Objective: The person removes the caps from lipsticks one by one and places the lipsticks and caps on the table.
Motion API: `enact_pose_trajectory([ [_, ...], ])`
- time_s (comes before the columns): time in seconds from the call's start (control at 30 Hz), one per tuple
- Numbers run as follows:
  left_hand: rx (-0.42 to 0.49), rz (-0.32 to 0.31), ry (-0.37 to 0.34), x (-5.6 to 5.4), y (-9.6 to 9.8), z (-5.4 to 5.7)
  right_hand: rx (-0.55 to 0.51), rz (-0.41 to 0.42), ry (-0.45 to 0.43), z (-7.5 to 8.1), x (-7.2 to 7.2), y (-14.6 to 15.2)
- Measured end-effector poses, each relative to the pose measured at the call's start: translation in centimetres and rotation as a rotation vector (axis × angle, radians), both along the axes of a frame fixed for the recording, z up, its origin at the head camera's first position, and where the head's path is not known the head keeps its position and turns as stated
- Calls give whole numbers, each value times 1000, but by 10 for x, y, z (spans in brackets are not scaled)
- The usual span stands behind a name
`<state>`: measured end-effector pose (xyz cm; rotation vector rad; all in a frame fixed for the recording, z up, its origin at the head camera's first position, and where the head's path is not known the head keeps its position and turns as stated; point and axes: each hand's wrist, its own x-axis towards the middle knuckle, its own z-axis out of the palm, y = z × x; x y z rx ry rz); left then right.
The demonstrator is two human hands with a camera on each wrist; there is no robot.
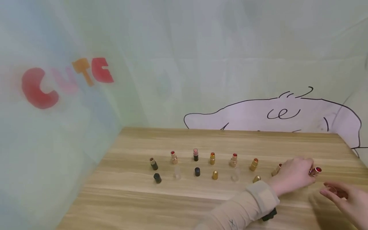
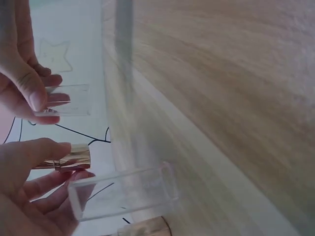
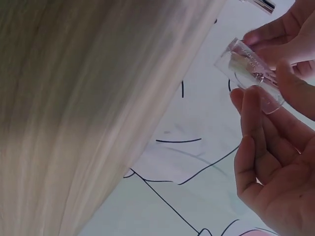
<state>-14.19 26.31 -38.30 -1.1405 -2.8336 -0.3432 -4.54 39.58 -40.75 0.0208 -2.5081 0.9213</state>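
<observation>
Near the table's right side, my left hand (image 1: pixel 296 174) pinches a shiny rose-gold lipstick (image 1: pixel 315 171) with a red tip, held tilted. The left wrist view shows this lipstick (image 2: pixel 75 157) between thumb and fingers. Just to its right, my right hand (image 1: pixel 349 199) holds a clear lipstick cap (image 1: pixel 331 189) between thumb and fingertips. Cap (image 3: pixel 251 73) and lipstick are apart. Close by the left hand, another uncapped lipstick (image 1: pixel 276 169) stands partly hidden behind it. A clear cap (image 2: pixel 123 194) stands on the table in front of the left hand's fingers.
Several uncapped lipsticks, among them a pink one (image 1: pixel 195 155), stand in a row on the wooden table (image 1: pixel 129 204). Their caps, such as a black one (image 1: pixel 197 172) and a gold one (image 1: pixel 215 175), form a nearer row. A black object (image 1: pixel 269 215) lies beside the left sleeve.
</observation>
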Motion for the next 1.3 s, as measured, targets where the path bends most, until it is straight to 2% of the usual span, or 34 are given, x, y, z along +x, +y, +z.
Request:
enact_pose_trajectory([
  [0.1, -35, 30, 29, 1, 2, -3, 120, -42, -52, 1, -3, 1],
  [0.27, -65, 85, 51, 2, 5, -7, 144, -66, -150, -2, -7, 0],
  [0.4, -68, 96, 60, 3, 7, -9, 142, -66, -219, -3, -10, 0],
  [0.63, -78, 94, 45, 5, 8, -14, 222, -59, -202, -3, -7, 3],
  [0.87, -84, 98, 66, 7, 10, -18, 226, -63, -285, -5, -4, 3],
  [1.3, -116, 114, 79, 10, 12, -21, 274, -44, -278, -3, -7, -4],
])
